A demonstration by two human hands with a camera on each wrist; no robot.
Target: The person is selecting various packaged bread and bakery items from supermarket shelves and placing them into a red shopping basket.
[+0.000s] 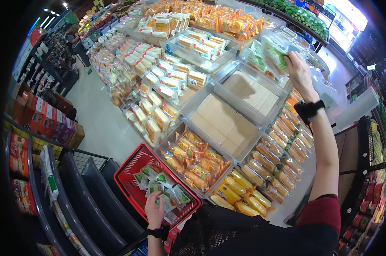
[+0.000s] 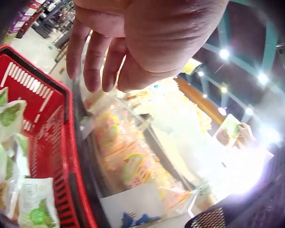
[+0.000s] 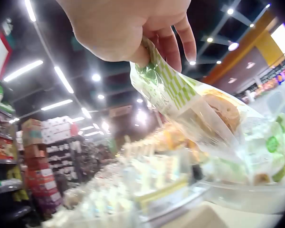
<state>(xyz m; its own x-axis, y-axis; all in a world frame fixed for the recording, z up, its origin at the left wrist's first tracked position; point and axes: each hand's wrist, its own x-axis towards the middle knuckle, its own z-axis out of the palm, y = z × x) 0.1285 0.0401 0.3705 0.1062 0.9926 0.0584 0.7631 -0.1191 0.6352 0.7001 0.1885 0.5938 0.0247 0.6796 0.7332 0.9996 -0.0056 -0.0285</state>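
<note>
My right hand [image 1: 300, 76] pinches the top edge of a green-and-white packet [image 1: 274, 56] above the bin at the back right. In the right wrist view, the packet [image 3: 180, 99] hangs from the thumb and fingers of the hand [image 3: 133, 28], and its clear part shows a brown baked item. The left hand [image 1: 154, 211] is over the near edge of a red basket [image 1: 128, 173] with several green-and-white packets [image 1: 169, 196] in it. In the left wrist view the left hand's fingers [image 2: 99, 61] hang loosely bent, holding nothing, beside the basket [image 2: 61, 128].
Clear bins of wrapped bread [image 1: 197, 160] surround two bins showing bare cardboard bottoms [image 1: 225, 123]. Yellow packets [image 1: 239, 192] lie at the near edge. Dark shelving [image 1: 90, 200] stands left of the basket, an aisle [image 1: 101, 128] beyond. A person [image 1: 77, 45] stands far left.
</note>
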